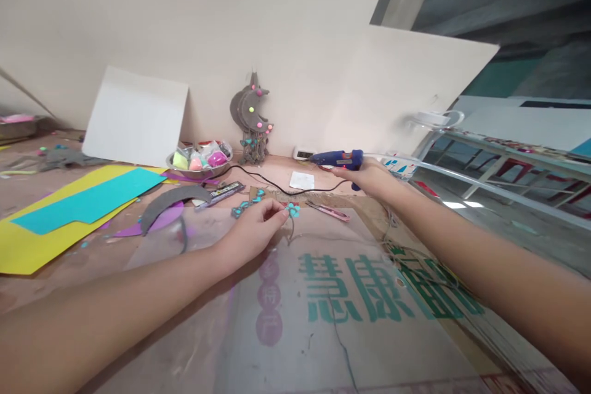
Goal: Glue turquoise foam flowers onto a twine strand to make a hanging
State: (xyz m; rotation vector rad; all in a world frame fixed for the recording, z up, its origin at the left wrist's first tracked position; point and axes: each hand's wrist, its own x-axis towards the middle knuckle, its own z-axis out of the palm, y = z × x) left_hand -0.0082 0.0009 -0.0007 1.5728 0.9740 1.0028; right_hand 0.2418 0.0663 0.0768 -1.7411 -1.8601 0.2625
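Pinched between the thumb and fingers of my left hand (256, 225) is a small turquoise flower (292, 210), with a grey cord hanging from it. My right hand (369, 177) is wrapped round a blue hot glue gun (339, 159), whose nozzle points left and whose small red light is on. A clear glue stick (392, 158) sticks out of its back. Beside my left hand lie more turquoise flowers (240, 208). Pink-handled scissors or pliers (330, 212) rest between my hands. Under both arms spreads a clear plastic sheet (286, 332) over printed board.
A grey felt moon decoration (252, 111) leans against the wall. Left of it stand a bowl of colourful pompom-like pieces (199, 173) and a white board (138, 116). Yellow felt (28, 252) and turquoise felt (92, 200) lie left. A black cable (272, 181) crosses behind my hands.
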